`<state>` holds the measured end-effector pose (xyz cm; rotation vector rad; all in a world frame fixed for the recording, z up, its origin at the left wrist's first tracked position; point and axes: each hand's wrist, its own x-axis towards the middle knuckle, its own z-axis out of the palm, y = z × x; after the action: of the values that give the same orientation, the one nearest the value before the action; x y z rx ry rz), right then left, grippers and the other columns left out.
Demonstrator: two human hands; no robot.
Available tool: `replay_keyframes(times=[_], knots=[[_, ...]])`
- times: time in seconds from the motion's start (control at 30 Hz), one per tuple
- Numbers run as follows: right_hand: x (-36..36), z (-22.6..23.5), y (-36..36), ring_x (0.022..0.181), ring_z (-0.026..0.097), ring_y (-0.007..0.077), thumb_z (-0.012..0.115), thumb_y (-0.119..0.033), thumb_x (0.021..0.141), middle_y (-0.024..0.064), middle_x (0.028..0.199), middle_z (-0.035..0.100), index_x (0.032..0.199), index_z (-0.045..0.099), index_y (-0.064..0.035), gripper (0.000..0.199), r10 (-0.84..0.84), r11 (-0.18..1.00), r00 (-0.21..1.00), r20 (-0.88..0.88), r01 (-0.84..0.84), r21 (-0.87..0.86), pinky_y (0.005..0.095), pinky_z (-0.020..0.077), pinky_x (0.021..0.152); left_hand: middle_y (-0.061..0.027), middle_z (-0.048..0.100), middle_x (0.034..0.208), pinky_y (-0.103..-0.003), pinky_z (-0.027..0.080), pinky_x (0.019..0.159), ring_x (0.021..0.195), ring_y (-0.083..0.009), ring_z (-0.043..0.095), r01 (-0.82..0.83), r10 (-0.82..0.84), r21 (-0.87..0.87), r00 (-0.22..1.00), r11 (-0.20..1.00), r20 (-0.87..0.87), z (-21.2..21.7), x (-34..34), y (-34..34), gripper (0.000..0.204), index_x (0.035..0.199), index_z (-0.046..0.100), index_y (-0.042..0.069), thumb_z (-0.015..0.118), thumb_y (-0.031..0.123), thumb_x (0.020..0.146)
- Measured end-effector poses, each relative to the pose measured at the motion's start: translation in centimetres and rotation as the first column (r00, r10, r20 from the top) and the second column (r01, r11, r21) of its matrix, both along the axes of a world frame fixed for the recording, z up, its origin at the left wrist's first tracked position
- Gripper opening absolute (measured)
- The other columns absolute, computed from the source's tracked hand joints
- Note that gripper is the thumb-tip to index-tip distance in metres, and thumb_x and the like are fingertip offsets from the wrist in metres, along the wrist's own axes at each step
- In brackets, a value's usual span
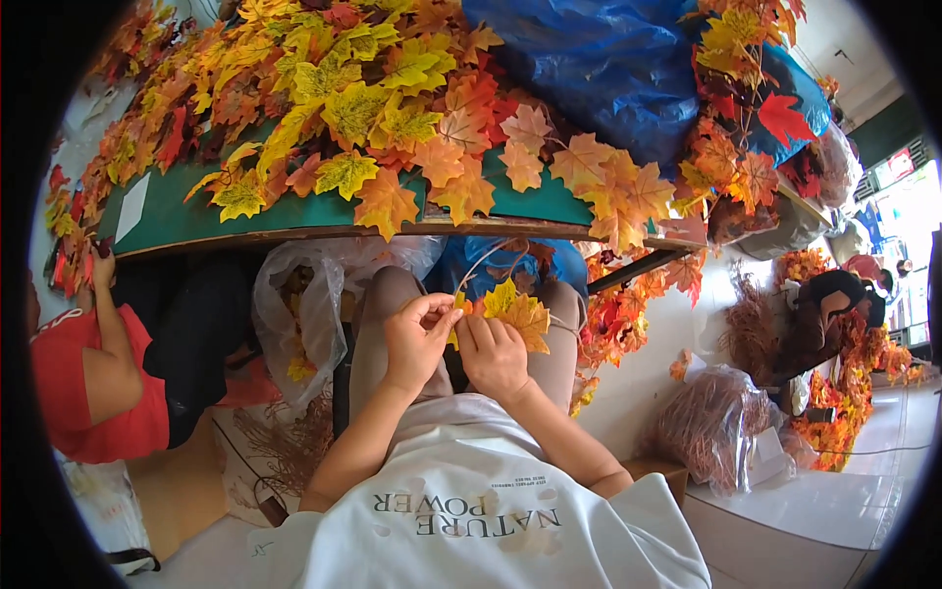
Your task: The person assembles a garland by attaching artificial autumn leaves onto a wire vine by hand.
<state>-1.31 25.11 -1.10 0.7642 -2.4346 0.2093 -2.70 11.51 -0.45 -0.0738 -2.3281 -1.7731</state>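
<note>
Both my hands meet over my lap, just below the table's front edge. With thumb and fingers pinched, my left hand (420, 336) grips the stem end of a yellow-orange artificial maple leaf sprig (520, 316). My right hand (494, 355) is closed around the same sprig from the right, its fingers curled inward. Several leaves of the sprig stick out above and beyond the right hand's knuckles. A thin pale stem (478, 263) arcs up from between the hands toward the table edge. The fingertips partly hide where the pieces meet.
A green table (196, 211) in front carries heaped artificial maple leaves (353, 113) and a blue plastic bag (599, 79). Clear plastic bags (304, 314) hang below it. A person in red (93, 383) sits at left, another person (829, 304) at far right. A bag of brown stems (721, 427) stands at right.
</note>
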Motion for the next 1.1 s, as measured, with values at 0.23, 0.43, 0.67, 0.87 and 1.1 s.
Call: replay_keyframes(times=[0.23, 0.43, 0.67, 0.87, 1.1], knots=[[0.6, -0.1, -1.5, 0.077, 0.057, 0.0193, 0.058, -0.021, 0.071, 0.0101, 0.089, 0.059, 0.099, 0.061, 0.0036, 0.037, 0.131, 0.942, 0.919, 0.371, -0.232, 0.242, 0.0279, 0.0474, 0.063, -0.0099, 0.064, 0.079, -0.023, 0.051, 0.057, 0.063, -0.0133, 0.060, -0.195, -0.192, 0.559, 0.806, 0.806, 0.559, -7.4, 0.2, -2.9, 0.022, 0.098, 0.061, -0.007, 0.067, 0.003, 0.079], [-8.2, 5.6, -3.2, 0.083, 0.059, 0.0271, 0.062, -0.006, 0.075, 0.0086, 0.092, 0.059, 0.098, 0.060, -0.0071, 0.023, 0.276, 0.927, 0.961, 0.023, -0.259, -0.272, 0.0346, 0.0502, 0.069, -0.0030, 0.057, 0.074, -0.022, 0.047, 0.054, 0.062, -0.0097, 0.056, -0.143, -0.237, 0.607, 0.832, 0.782, 0.502, -11.5, 1.6, -4.0, 0.009, 0.088, 0.055, 0.002, 0.059, -0.003, 0.081], [-15.9, 8.9, -5.4, 0.103, 0.052, 0.0258, 0.064, -0.015, 0.076, 0.0064, 0.105, 0.056, 0.105, 0.058, -0.0113, 0.030, 0.213, 0.973, 0.976, -0.052, -0.216, -0.084, 0.0381, 0.0449, 0.082, -0.0031, 0.056, 0.074, -0.023, 0.048, 0.059, 0.063, -0.0123, 0.057, -0.159, -0.371, 0.762, 0.800, 0.627, 0.471, -13.0, 2.5, -6.6, 0.013, 0.091, 0.055, 0.004, 0.055, -0.005, 0.081], [-17.6, 7.5, -2.4, 0.098, 0.054, 0.0234, 0.064, -0.029, 0.077, 0.0041, 0.099, 0.061, 0.094, 0.065, -0.0100, 0.026, 0.147, 0.988, 0.988, -0.038, -0.149, -0.050, 0.0389, 0.0452, 0.080, -0.0066, 0.058, 0.073, -0.024, 0.050, 0.058, 0.062, -0.0144, 0.058, -0.178, -0.270, 0.677, 0.822, 0.714, 0.501, -14.5, 2.6, -6.6, 0.012, 0.090, 0.054, 0.002, 0.058, -0.003, 0.080], [-20.0, 8.9, -2.2, 0.080, 0.058, 0.0297, 0.062, -0.018, 0.077, 0.0091, 0.080, 0.062, 0.083, 0.063, -0.0057, 0.015, 0.242, 0.966, 0.965, 0.097, -0.231, -0.117, 0.0400, 0.0474, 0.070, -0.0063, 0.058, 0.075, -0.025, 0.050, 0.059, 0.063, -0.0149, 0.060, -0.172, -0.283, 0.676, 0.814, 0.717, 0.507, -14.9, 2.4, -6.5, 0.013, 0.092, 0.054, 0.001, 0.058, -0.004, 0.080]])
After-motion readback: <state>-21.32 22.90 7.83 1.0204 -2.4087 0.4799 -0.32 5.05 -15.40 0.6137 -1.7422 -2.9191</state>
